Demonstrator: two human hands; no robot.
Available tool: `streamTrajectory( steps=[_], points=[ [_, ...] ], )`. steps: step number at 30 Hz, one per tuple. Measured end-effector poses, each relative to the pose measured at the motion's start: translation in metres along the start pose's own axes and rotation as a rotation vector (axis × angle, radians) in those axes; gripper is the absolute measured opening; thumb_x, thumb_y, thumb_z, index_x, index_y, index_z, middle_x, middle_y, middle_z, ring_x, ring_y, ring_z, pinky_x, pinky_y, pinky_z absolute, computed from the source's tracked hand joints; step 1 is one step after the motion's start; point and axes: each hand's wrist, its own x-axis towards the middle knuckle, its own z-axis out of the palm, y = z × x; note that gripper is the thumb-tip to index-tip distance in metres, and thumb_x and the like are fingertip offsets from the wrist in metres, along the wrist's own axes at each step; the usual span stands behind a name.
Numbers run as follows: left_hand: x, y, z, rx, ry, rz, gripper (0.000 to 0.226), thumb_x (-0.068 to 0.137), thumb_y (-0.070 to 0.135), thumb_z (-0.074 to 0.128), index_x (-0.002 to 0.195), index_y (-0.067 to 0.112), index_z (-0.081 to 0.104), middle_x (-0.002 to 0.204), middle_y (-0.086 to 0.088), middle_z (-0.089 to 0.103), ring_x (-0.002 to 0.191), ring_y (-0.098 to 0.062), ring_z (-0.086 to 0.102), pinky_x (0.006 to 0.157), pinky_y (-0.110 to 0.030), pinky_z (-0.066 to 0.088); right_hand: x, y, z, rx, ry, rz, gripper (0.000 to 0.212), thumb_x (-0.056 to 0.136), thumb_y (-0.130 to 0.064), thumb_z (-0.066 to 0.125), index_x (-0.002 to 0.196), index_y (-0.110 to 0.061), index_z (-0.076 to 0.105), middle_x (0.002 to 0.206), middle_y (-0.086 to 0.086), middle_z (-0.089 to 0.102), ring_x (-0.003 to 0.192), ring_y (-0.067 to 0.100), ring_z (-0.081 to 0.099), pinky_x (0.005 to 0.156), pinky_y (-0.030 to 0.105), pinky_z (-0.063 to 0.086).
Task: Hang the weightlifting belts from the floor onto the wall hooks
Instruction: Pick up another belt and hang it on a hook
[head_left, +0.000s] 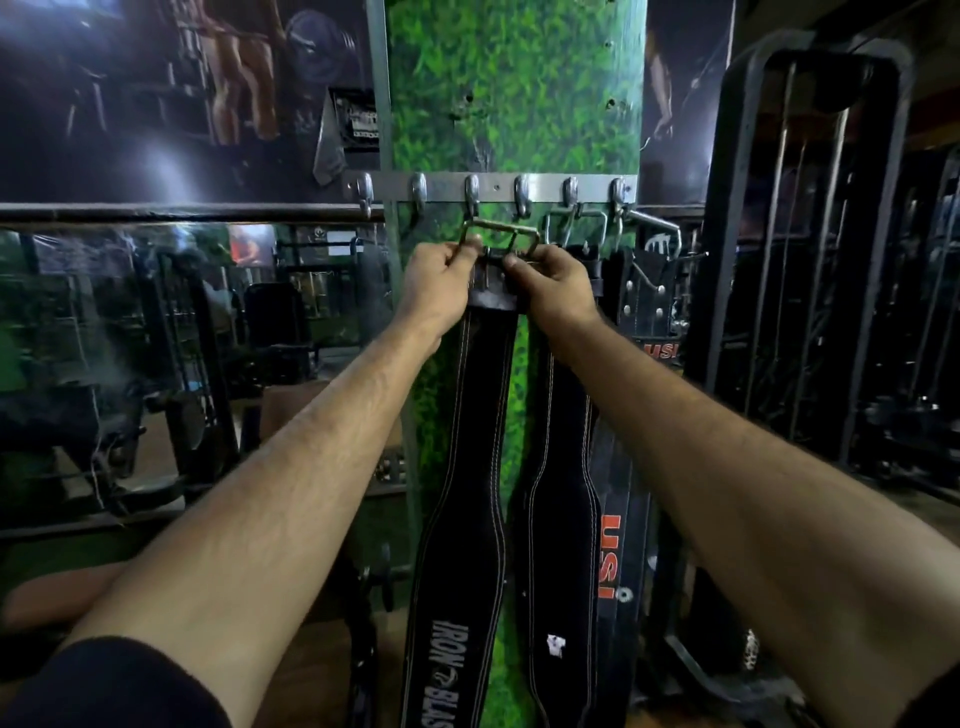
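I had both hands up at the hook rail (493, 188) on the green pillar (514, 93). Left hand (434, 283) pinched the left side of the brass buckle (498, 236); right hand (553, 288) curled round its right side and the strap top. The buckle's top bar sat just under the third hook (471, 195); couldn't tell if it was seated. The held belt (470, 467), black with white lettering, hung straight down. More belts (613, 519) hung from hooks to the right, one with orange letters

Head view, facing forward, close to hook rail (491, 188), arms outstretched
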Motion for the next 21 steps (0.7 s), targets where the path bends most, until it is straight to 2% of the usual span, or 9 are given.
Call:
streamTrajectory(
  steps=[4, 5, 7, 10, 12, 14, 17, 19, 21],
  points=[
    [0.013, 0.006, 0.0, -0.068, -0.021, -0.055, 0.051, 0.098, 0.059, 0.049, 0.106, 0.015, 0.074, 0.109, 0.002, 0.074, 0.101, -0.017, 0.067, 0.095, -0.035, 0.052, 0.013, -0.006, 0.01, 0.046, 0.09, 0.046, 0.026, 0.094, -0.022, 0.07, 0.072, -0.012, 0.062, 0.065, 0.003, 0.061, 0.055, 0.013, 0.052, 0.051, 0.024, 0.045],
    [0.016, 0.006, 0.001, -0.088, 0.01, -0.054, 0.05, 0.098, 0.059, 0.048, 0.105, 0.016, 0.074, 0.105, 0.001, 0.073, 0.097, -0.019, 0.067, 0.095, -0.037, 0.053, 0.016, -0.007, 0.014, 0.034, 0.114, 0.043, 0.026, 0.094, -0.024, 0.071, 0.072, -0.012, 0.062, 0.064, 0.002, 0.06, 0.054, 0.012, 0.051, 0.048, 0.023, 0.043],
    [0.024, 0.004, 0.003, -0.117, 0.073, -0.069, 0.043, 0.1, 0.056, 0.047, 0.084, 0.021, 0.066, 0.088, -0.002, 0.067, 0.082, -0.017, 0.063, 0.09, -0.04, 0.053, 0.025, -0.008, 0.023, 0.011, 0.141, 0.025, 0.026, 0.091, -0.028, 0.073, 0.073, -0.012, 0.066, 0.064, 0.001, 0.064, 0.057, 0.013, 0.055, 0.05, 0.025, 0.046],
    [0.032, 0.003, 0.006, -0.123, 0.126, -0.146, 0.039, 0.102, 0.05, 0.047, 0.071, 0.027, 0.051, 0.074, 0.011, 0.05, 0.066, -0.003, 0.047, 0.074, -0.029, 0.046, 0.04, -0.003, 0.031, -0.053, 0.19, 0.059, 0.03, 0.085, -0.037, 0.078, 0.065, -0.016, 0.068, 0.062, -0.001, 0.067, 0.058, 0.014, 0.059, 0.056, 0.029, 0.051],
    [0.034, 0.002, 0.008, -0.098, 0.146, -0.2, 0.04, 0.103, 0.048, 0.047, 0.071, 0.024, 0.052, 0.07, 0.01, 0.05, 0.063, -0.005, 0.047, 0.063, -0.025, 0.04, 0.045, 0.002, 0.033, -0.111, 0.221, 0.133, 0.037, 0.078, -0.047, 0.079, 0.06, -0.016, 0.068, 0.061, 0.001, 0.068, 0.059, 0.018, 0.062, 0.063, 0.037, 0.058],
    [0.03, 0.0, 0.011, -0.023, 0.14, -0.208, 0.043, 0.103, 0.049, 0.045, 0.08, 0.018, 0.062, 0.079, 0.002, 0.061, 0.071, -0.014, 0.056, 0.065, -0.027, 0.039, 0.04, 0.011, 0.032, -0.155, 0.239, 0.138, 0.043, 0.074, -0.056, 0.075, 0.061, -0.016, 0.068, 0.063, 0.002, 0.07, 0.063, 0.02, 0.065, 0.069, 0.043, 0.061],
    [0.018, -0.01, 0.017, 0.017, 0.159, -0.195, 0.054, 0.103, 0.053, 0.039, 0.094, 0.009, 0.069, 0.096, -0.013, 0.071, 0.086, -0.03, 0.066, 0.071, -0.03, 0.041, 0.014, 0.026, 0.03, -0.19, 0.22, 0.047, 0.044, 0.084, -0.056, 0.067, 0.068, -0.016, 0.066, 0.066, -0.004, 0.068, 0.064, 0.013, 0.062, 0.068, 0.037, 0.056],
    [0.001, -0.017, 0.02, -0.072, 0.129, -0.165, 0.045, 0.104, 0.051, 0.04, 0.083, 0.019, 0.064, 0.083, -0.001, 0.067, 0.075, -0.017, 0.062, 0.065, -0.029, 0.042, -0.01, 0.034, 0.028, -0.124, 0.191, 0.02, 0.035, 0.092, -0.049, 0.064, 0.073, -0.019, 0.065, 0.07, -0.007, 0.066, 0.066, 0.007, 0.059, 0.068, 0.033, 0.052],
    [-0.025, -0.03, 0.026, -0.2, 0.085, -0.127, 0.036, 0.102, 0.049, 0.047, 0.085, 0.023, 0.064, 0.082, 0.009, 0.064, 0.074, -0.004, 0.059, 0.067, -0.024, 0.048, -0.035, 0.049, 0.022, -0.11, 0.141, -0.019, 0.028, 0.095, -0.044, 0.063, 0.085, -0.019, 0.068, 0.081, -0.004, 0.071, 0.074, 0.008, 0.064, 0.073, 0.033, 0.054]
  ],
)
